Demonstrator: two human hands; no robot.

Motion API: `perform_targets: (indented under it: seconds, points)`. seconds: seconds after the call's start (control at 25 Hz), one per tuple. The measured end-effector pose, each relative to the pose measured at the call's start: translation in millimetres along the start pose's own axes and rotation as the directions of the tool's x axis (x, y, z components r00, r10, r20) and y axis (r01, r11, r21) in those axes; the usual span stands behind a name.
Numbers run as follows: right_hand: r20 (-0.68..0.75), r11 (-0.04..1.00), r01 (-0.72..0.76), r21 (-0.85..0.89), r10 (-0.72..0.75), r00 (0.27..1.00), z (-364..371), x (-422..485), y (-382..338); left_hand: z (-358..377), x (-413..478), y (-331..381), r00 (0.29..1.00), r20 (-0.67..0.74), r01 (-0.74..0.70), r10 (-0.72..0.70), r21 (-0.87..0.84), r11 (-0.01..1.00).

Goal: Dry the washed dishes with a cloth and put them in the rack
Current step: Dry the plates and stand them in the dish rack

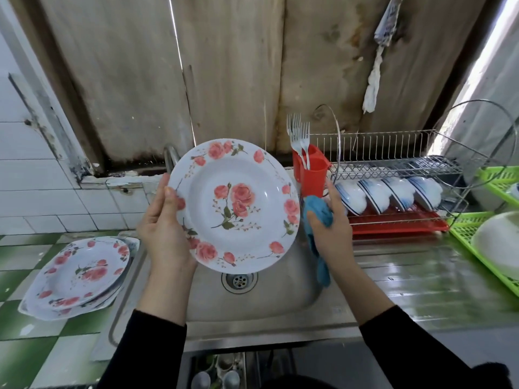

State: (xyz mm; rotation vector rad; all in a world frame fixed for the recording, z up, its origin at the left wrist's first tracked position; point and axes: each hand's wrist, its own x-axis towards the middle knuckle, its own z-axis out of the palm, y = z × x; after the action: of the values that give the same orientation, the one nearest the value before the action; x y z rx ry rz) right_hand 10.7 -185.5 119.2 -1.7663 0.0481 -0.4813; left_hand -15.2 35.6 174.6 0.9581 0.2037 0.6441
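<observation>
My left hand (164,231) grips the left rim of a white plate with pink roses (234,204), held tilted above the steel sink (280,299), face toward me. Just right of the plate, my right hand (331,228) holds a blue cloth (318,220) whose tail hangs down toward the sink. A stack of matching rose plates (81,276) lies on the green-and-white counter at the left. The wire dish rack (393,164) stands at the right, with several blue-striped white bowls (389,193) on its lower tier.
A red cutlery holder (310,175) with forks stands at the rack's left end. Green plastic baskets (477,242) with a white dish sit at the far right. The tap (171,157) rises behind the plate. The sink drain (239,280) lies below it.
</observation>
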Motion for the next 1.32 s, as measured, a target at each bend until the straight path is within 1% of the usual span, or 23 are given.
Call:
perform_targets:
  seconds: [0.08, 0.2, 0.24, 0.32, 0.36, 0.44, 0.56, 0.64, 0.72, 0.76, 0.84, 0.92, 0.96, 1.04, 1.08, 1.16, 1.24, 1.28, 1.32]
  points:
    - [0.015, 0.995, -0.104, -0.005, 0.104, 0.994, -15.3, -3.0, 6.6, 0.2, 2.3, -4.3, 0.998, -0.024, 0.052, -0.053, -0.054, 0.997]
    - [0.068, 0.966, -0.222, 0.129, 0.215, 0.974, -24.5, -10.5, 10.4, 6.4, 2.0, -15.5, 0.989, 0.005, 0.145, -0.145, -0.078, 0.986]
    - [0.065, 0.954, -0.231, 0.192, 0.223, 0.973, -25.8, -13.9, 5.9, 9.6, -1.1, -19.9, 0.984, 0.008, 0.176, -0.176, -0.076, 0.982]
    - [0.051, 0.929, -0.21, 0.305, 0.204, 0.978, -29.1, -18.2, -2.9, 13.5, -10.7, -31.6, 0.97, 0.014, 0.242, -0.241, -0.079, 0.967]
    - [0.042, 0.926, -0.179, 0.331, 0.175, 0.984, -31.4, -19.8, -6.7, 14.7, -16.6, -37.3, 0.96, 0.012, 0.28, -0.28, -0.077, 0.957]
    - [0.018, 0.942, -0.113, 0.314, 0.113, 0.993, -37.3, -23.7, -11.1, 16.4, -30.3, -44.6, 0.944, -0.002, 0.329, -0.33, -0.075, 0.941]
    - [0.058, 0.944, -0.086, 0.319, 0.071, 0.996, -51.4, -31.7, -11.3, 23.4, -44.8, -51.4, 0.926, 0.044, 0.378, -0.375, -0.087, 0.922]
    - [0.032, 0.948, -0.091, 0.305, 0.085, 0.996, -62.4, -34.9, -9.3, 27.9, -48.5, -58.8, 0.921, 0.052, 0.388, -0.386, -0.029, 0.921]
    - [-0.031, 0.94, -0.079, 0.332, 0.094, 0.995, -77.1, -35.7, -12.1, 33.2, -49.1, -68.3, 0.921, 0.076, 0.371, -0.383, 0.14, 0.918]
    - [-0.06, 0.939, -0.067, 0.338, 0.092, 0.994, -86.1, -35.2, -16.2, 38.1, -50.0, -71.3, 0.915, 0.116, 0.35, -0.386, 0.242, 0.905]
    - [-0.114, 0.96, -0.027, 0.278, 0.061, 0.992, -106.4, -32.0, -28.3, 55.6, -52.8, -74.1, 0.886, 0.25, 0.252, -0.391, 0.447, 0.858]
    - [-0.149, 0.989, 0.006, 0.145, 0.016, 0.989, -127.6, -27.3, -42.4, 82.9, -56.1, -69.5, 0.843, 0.405, 0.062, -0.356, 0.583, 0.81]
    - [-0.157, 0.997, 0.023, 0.069, -0.012, 0.987, -137.0, -24.9, -48.5, 99.4, -56.3, -66.0, 0.821, 0.478, -0.053, -0.312, 0.608, 0.792]
    - [-0.169, 0.998, 0.034, -0.046, -0.041, 0.985, -151.0, -22.3, -59.2, 133.1, -50.7, -62.0, 0.765, 0.613, -0.286, -0.2, 0.6, 0.747]
    - [-0.182, 0.997, 0.019, -0.075, -0.033, 0.983, -155.4, -20.9, -64.0, 149.1, -44.6, -61.4, 0.727, 0.672, -0.405, -0.141, 0.587, 0.701]
    - [-0.213, 0.992, 0.003, -0.129, -0.031, 0.977, -161.4, -18.5, -74.2, 178.4, -30.4, -61.9, 0.621, 0.78, -0.622, -0.074, 0.548, 0.558]
    - [-0.224, 0.975, 0.036, -0.219, -0.086, 0.971, -161.6, -14.8, -83.4, 200.8, -13.8, -64.4, 0.494, 0.865, -0.781, -0.09, 0.487, 0.39]
    - [-0.217, 0.964, 0.065, -0.256, -0.123, 0.968, -160.4, -12.8, -87.9, 209.4, -7.4, -65.3, 0.443, 0.888, -0.826, -0.123, 0.458, 0.328]
    - [-0.212, 0.955, 0.095, -0.282, -0.158, 0.964, -159.3, -10.4, -92.2, 217.1, -1.1, -67.3, 0.412, 0.896, -0.849, -0.163, 0.443, 0.288]
